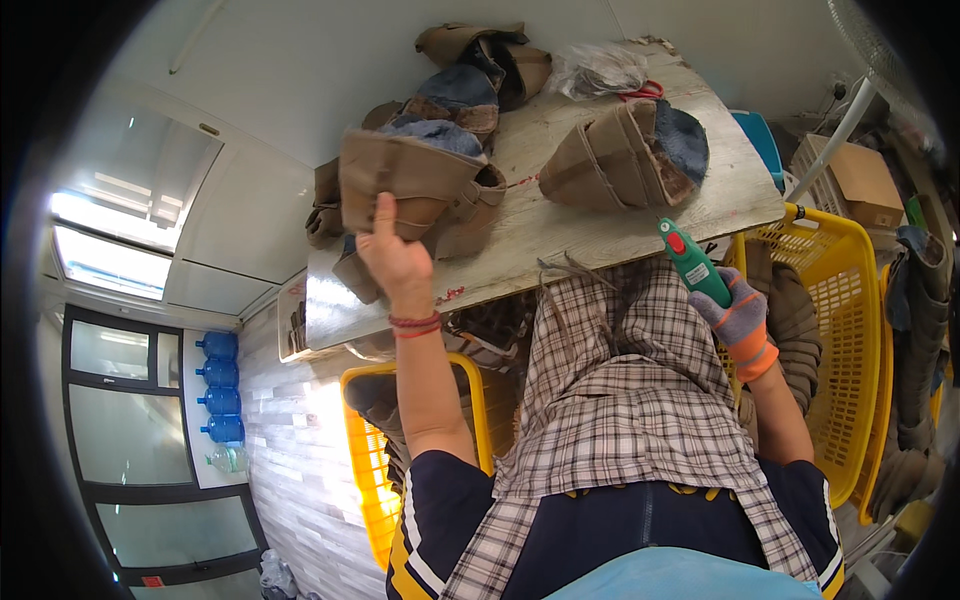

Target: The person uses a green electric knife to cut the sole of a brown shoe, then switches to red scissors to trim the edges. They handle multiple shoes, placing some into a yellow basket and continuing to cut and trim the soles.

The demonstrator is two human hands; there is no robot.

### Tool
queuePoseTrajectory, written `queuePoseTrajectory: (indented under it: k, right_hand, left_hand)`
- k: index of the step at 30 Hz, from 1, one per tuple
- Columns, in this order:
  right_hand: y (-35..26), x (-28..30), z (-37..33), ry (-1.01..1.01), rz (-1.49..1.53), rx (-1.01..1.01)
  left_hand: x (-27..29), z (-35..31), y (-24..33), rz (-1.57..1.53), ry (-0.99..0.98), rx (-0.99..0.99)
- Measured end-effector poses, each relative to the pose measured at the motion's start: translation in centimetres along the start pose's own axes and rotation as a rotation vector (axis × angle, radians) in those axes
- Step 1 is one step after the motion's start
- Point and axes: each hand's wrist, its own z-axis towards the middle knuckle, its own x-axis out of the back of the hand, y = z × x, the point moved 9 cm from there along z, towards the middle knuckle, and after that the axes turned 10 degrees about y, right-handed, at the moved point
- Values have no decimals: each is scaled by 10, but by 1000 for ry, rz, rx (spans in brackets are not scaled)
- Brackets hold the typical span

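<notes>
My bare left hand point(396, 262), a red band at its wrist, grips a brown boot upper point(400, 185) with a blue and fuzzy lining above the table's left part. One finger lies extended along its outer side. My right hand point(735, 315), in a grey and orange glove, is closed around a green handheld power tool point(697, 266) with a red button. The tool points up and left, off the table's front right edge. A second brown boot upper point(610, 160) lies on the table beyond it. Several more uppers point(480, 65) are heaped behind my left hand.
The worn pale table point(530, 225) also bears a clear plastic bag point(597, 72) and red-handled scissors point(645, 91). Yellow baskets stand at my left point(366, 470) and right point(835, 300), with brown pieces inside. A fan point(880, 50) and a cardboard box point(862, 185) are at the far right.
</notes>
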Motion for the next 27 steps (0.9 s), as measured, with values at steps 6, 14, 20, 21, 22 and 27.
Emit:
queuePoseTrajectory:
  k: [6,14,20,21,22,27]
  right_hand:
    - [-96,1,15,41,-75,497]
    - [-133,1,10,13,-239,738]
    - [-126,0,8,-23,-233,695]
    - [-124,-2,9,-48,-232,669]
    - [-122,-5,9,-74,-231,644]
    - [-111,-13,12,-127,-158,524]
  left_hand:
    - [34,-5,21,-171,103,520]
    - [15,-60,-30,-207,20,856]
    - [7,-69,-44,-218,-3,880]
    - [2,-73,-44,-246,-11,887]
    - [-3,-77,-45,-274,-19,892]
    - [-9,-89,-41,-282,-46,795]
